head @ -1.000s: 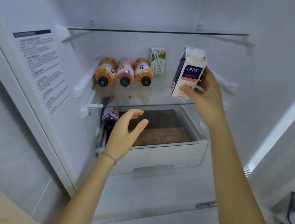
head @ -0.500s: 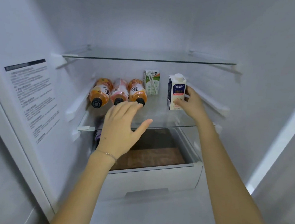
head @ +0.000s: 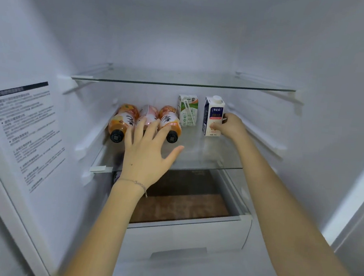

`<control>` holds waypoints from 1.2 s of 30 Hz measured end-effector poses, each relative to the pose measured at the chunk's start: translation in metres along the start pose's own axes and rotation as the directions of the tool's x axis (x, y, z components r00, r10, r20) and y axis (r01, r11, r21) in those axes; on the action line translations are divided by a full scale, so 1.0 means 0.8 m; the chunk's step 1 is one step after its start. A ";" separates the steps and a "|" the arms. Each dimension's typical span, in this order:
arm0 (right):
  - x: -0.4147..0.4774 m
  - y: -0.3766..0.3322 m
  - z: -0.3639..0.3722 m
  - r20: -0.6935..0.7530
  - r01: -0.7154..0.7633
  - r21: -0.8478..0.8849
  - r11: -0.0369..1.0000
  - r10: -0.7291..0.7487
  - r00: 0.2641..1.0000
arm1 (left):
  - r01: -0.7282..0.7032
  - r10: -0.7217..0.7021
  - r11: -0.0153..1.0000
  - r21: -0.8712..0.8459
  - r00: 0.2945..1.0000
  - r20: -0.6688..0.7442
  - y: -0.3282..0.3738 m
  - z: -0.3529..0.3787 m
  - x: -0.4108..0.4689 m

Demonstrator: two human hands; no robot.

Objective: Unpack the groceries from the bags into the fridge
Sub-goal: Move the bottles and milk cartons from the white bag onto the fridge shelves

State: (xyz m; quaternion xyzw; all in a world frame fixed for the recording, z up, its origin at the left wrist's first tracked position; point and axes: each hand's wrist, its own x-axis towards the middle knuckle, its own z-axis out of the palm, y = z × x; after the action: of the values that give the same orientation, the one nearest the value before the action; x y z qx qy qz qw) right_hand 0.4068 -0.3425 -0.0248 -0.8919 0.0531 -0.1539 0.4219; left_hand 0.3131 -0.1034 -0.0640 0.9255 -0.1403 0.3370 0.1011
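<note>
On the middle glass shelf [head: 207, 160], right part: milk carton [head: 213, 116], white and dark blue, white cap, upright, pinched by the right hand [head: 232, 125]. Just left, apart: small green-and-white carton [head: 187, 110], upright. Far left, lying side by side, caps forward: left orange bottle [head: 123, 121], pink bottle [head: 149, 113], right orange bottle [head: 170, 120].

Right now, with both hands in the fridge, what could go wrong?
The three bottles lie on their sides on the glass shelf; the left hand could set them rolling toward its front edge. The right hand grips the upright milk carton beside a green carton; a clumsy release might topple either.
</note>
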 end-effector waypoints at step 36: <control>-0.090 -0.041 0.003 0.066 0.058 -0.241 0.969 -0.044 0.997 | -0.054 0.058 0.991 -0.119 0.998 0.024 -0.007 0.015 -0.008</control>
State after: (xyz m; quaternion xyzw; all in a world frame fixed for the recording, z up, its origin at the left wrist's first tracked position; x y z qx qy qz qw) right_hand 0.3384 -0.3037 -0.0171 -0.9421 0.0359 -0.1302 0.3069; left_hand 0.3170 -0.1003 -0.0776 0.9180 -0.1873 0.3184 0.1442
